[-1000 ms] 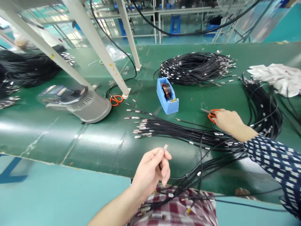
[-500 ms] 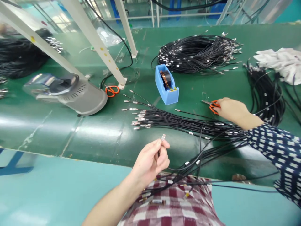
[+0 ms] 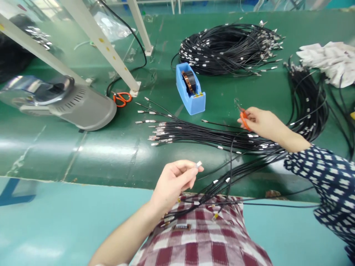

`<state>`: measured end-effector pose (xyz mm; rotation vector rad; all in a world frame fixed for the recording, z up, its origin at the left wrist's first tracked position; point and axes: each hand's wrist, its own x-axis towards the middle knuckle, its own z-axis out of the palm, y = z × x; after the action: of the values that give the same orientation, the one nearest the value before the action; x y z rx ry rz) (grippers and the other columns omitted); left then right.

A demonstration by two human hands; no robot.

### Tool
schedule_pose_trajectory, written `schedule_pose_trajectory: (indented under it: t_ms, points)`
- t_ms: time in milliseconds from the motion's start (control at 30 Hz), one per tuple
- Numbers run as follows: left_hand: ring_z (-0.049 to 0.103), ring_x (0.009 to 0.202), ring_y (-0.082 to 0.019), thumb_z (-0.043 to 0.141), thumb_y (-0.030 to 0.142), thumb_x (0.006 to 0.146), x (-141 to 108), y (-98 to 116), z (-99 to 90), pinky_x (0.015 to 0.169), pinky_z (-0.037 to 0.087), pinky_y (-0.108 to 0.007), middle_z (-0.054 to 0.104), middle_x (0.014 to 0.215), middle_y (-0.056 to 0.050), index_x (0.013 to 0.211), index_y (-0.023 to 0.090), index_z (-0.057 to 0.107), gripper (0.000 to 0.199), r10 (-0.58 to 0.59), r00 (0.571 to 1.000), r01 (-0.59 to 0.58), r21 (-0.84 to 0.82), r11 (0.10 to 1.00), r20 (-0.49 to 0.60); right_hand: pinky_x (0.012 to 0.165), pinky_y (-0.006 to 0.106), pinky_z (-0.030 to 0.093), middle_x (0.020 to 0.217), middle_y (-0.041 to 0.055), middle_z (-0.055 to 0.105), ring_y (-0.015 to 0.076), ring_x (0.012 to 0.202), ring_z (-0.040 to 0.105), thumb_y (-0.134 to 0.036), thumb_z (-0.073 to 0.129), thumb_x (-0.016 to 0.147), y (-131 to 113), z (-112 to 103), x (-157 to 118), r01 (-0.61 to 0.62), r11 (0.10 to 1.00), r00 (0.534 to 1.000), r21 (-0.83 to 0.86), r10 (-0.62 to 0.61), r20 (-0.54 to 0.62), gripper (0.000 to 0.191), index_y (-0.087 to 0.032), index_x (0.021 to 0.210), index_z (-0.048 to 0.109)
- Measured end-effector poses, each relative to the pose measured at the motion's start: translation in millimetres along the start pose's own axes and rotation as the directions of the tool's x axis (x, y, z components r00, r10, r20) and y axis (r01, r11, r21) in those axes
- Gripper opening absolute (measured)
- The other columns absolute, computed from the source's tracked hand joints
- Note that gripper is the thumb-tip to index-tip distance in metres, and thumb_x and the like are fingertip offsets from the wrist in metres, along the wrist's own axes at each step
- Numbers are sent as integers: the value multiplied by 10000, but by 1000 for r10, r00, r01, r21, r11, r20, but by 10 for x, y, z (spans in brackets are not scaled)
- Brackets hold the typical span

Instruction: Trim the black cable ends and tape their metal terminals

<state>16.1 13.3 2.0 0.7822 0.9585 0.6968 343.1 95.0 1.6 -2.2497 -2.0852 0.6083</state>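
Observation:
My left hand (image 3: 173,181) is closed above the bench's near edge, pinching a small whitish cable connector (image 3: 199,164) between thumb and fingertips. The cable behind it is mostly hidden by the hand. Farther right, my right hand (image 3: 259,120) grips orange-handled scissors (image 3: 244,119), their blades pointing away and to the left. Below and beside that hand, a bundle of black cables (image 3: 205,135) stretches across the bench, connector ends to the left. More cables (image 3: 235,177) run over the front edge onto the checked apron (image 3: 205,236).
A blue tape dispenser (image 3: 191,88) stands mid-bench, before a large coil of black cables (image 3: 210,48). Another coil (image 3: 313,99) and white crumpled cloth (image 3: 332,61) lie right. Leftward are a grey machine (image 3: 85,107), other orange-handled scissors (image 3: 122,99) and white posts (image 3: 111,51).
The view has shifted, so bench items appear higher and farther left. My left hand has turned, its connector now pointing more to the right. My right hand has turned the scissors, still gripping them.

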Motion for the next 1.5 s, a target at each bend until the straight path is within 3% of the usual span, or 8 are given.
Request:
schedule_pose_trajectory:
  t_ms: [100, 167, 367, 467, 567, 833, 1200, 1500]
  points:
    - [466, 512, -90, 778, 332, 809, -11, -36, 35, 502, 366, -223, 602, 565, -4, 807, 144, 779, 188, 154, 987, -138, 240, 961, -51, 654, 245, 474, 939, 80, 745, 158, 763, 667, -465, 472, 968, -256, 8, -258, 126, 898, 955, 422, -226, 194, 318, -178, 1064, 571]
    - [511, 546, -106, 742, 293, 843, -16, -67, 44, 523, 402, -230, 651, 621, -19, 812, 159, 782, 144, 240, 970, -211, 373, 904, -33, 610, 249, 453, 906, 65, 749, 151, 691, 640, -492, 517, 935, -432, -23, -436, 183, 827, 904, 532, -354, 239, 334, -182, 1031, 597]
    - [558, 585, -112, 688, 205, 885, -25, -107, 23, 531, 413, -225, 700, 716, -31, 842, 182, 770, 96, 467, 868, -457, 639, 619, 168, 698, 293, 364, 684, -21, 685, 137, 610, 567, -511, 650, 855, -721, -171, -790, 554, 806, 781, 210, -590, 206, 307, -211, 792, 646]
    - [606, 639, -133, 673, 172, 893, -31, -101, 23, 592, 456, -247, 730, 762, -41, 876, 188, 756, 86, 529, 805, -553, 664, 503, 270, 715, 326, 333, 587, -33, 630, 124, 520, 475, -536, 668, 838, -758, -220, -885, 607, 793, 774, 60, -606, 185, 377, -210, 670, 582]
    - [628, 670, -142, 672, 150, 894, -35, -104, 30, 669, 483, -274, 733, 754, -37, 895, 185, 742, 78, 581, 740, -626, 663, 411, 338, 705, 339, 309, 505, -41, 580, 119, 469, 388, -414, 615, 891, -775, -252, -951, 644, 763, 758, -59, -627, 179, 343, -216, 614, 570]
    - [643, 682, -142, 645, 138, 909, -48, -125, 43, 700, 473, -289, 743, 782, -38, 921, 186, 711, 82, 626, 653, -689, 678, 256, 426, 649, 357, 267, 509, -16, 617, 131, 441, 332, -415, 599, 889, -769, -260, -994, 680, 721, 726, -137, -633, 268, 337, -230, 607, 584]
    - [650, 671, -150, 610, 154, 932, -61, -128, 48, 689, 463, -299, 736, 758, -34, 942, 196, 706, 105, 609, 629, -700, 692, 174, 483, 589, 337, 247, 487, -8, 598, 152, 470, 376, -373, 654, 852, -814, -265, -980, 680, 723, 713, -126, -610, 347, 319, -234, 572, 591]
    - [644, 671, -140, 664, 99, 884, -61, -160, 25, 701, 471, -288, 729, 756, -31, 954, 191, 718, 128, 654, 606, -730, 643, 231, 453, 546, 299, 220, 445, -30, 542, 132, 455, 372, -362, 639, 858, -792, -224, -965, 656, 754, 711, -27, -606, 358, 360, -223, 537, 555]
